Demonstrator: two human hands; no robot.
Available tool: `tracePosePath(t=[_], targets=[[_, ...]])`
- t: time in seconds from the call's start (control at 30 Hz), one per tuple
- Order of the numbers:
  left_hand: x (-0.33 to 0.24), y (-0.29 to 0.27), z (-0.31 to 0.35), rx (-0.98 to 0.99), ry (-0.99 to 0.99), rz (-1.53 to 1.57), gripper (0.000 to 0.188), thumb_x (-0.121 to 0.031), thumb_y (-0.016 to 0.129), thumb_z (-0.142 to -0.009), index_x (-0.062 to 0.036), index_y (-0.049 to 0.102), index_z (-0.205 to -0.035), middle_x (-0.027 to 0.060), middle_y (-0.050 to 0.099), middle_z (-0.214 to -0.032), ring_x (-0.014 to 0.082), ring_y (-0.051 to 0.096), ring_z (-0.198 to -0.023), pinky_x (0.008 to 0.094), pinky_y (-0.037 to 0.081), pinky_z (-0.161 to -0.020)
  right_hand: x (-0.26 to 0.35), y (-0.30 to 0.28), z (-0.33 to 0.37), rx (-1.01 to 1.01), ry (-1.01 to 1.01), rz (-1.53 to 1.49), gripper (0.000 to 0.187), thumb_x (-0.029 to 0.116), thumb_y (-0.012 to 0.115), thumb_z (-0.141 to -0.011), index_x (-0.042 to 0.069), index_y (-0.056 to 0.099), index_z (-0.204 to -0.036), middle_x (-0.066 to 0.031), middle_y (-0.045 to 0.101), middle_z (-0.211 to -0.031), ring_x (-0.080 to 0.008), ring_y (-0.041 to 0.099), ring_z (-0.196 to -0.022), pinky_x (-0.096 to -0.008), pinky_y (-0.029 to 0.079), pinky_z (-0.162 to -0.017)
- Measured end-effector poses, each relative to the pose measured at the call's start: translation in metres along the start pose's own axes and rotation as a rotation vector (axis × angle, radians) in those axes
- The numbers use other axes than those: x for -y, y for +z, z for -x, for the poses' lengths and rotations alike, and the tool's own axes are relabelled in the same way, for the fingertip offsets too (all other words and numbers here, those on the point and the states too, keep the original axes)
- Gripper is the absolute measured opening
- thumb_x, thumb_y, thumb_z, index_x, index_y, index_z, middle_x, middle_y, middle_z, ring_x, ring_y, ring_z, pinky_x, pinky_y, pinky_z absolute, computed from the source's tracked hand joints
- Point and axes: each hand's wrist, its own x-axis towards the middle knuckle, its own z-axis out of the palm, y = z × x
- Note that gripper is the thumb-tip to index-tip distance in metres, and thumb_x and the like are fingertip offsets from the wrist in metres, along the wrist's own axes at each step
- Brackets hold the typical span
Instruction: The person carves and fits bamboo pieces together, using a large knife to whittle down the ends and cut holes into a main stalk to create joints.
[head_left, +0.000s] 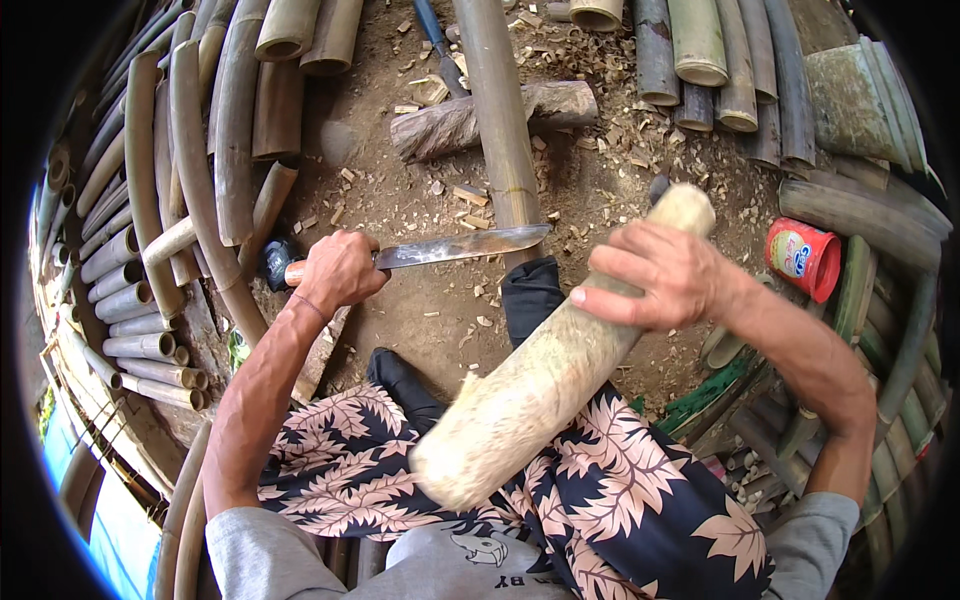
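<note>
My left hand (342, 268) is closed round the orange-brown handle of a machete. The machete's blade (460, 247) points right, and its tip lies over the near part of a thick bamboo pole (498, 110). Whether blade and bamboo touch I cannot tell. My right hand (665, 275) grips a thick, pale wooden mallet (545, 385) close to its narrower far end. Its wide end hangs over my lap, slightly blurred. The bamboo pole rests across a rough log (430, 132); its near end is hidden by my dark-clad foot (530, 295) and the mallet.
Cut bamboo lengths (235, 130) are stacked at the left, with more bamboo (697, 40) at the far right. A red tub (803, 260) and a grey-green bucket (865, 105) stand on the right. Wood chips (470, 195) litter the dirt. A blue-handled tool (430, 25) lies behind the log.
</note>
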Motion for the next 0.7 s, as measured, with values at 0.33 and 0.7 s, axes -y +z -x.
tracePosePath(t=[0.33, 0.7], targets=[[-0.002, -0.005, -0.006, 0.037, 0.029, -0.041, 0.023, -0.021, 0.064, -0.07, -0.0039, 0.074, -0.082, 0.0238, 0.069, -0.076, 0.0409, 0.069, -0.077, 0.0466, 0.056, -0.077, 0.032, -0.004, -0.01, 0.11, -0.107, -0.13, 0.054, 0.017, 0.072, -0.075, 0.019, 0.058, -0.127, -0.0058, 0.057, -0.092, -0.0227, 0.065, -0.081, -0.0339, 0.058, -0.07], [0.005, -0.004, -0.005, -0.001, 0.045, -0.041, 0.025, -0.027, 0.066, -0.073, -0.0051, 0.073, -0.083, 0.0232, 0.068, -0.074, 0.0412, 0.067, -0.075, 0.0485, 0.055, -0.075, 0.014, 0.001, -0.007, 0.079, -0.111, -0.07, 0.061, 0.019, 0.078, -0.069, 0.011, 0.055, -0.126, -0.0064, 0.061, -0.096, -0.0216, 0.064, -0.08, -0.0305, 0.056, -0.067]])
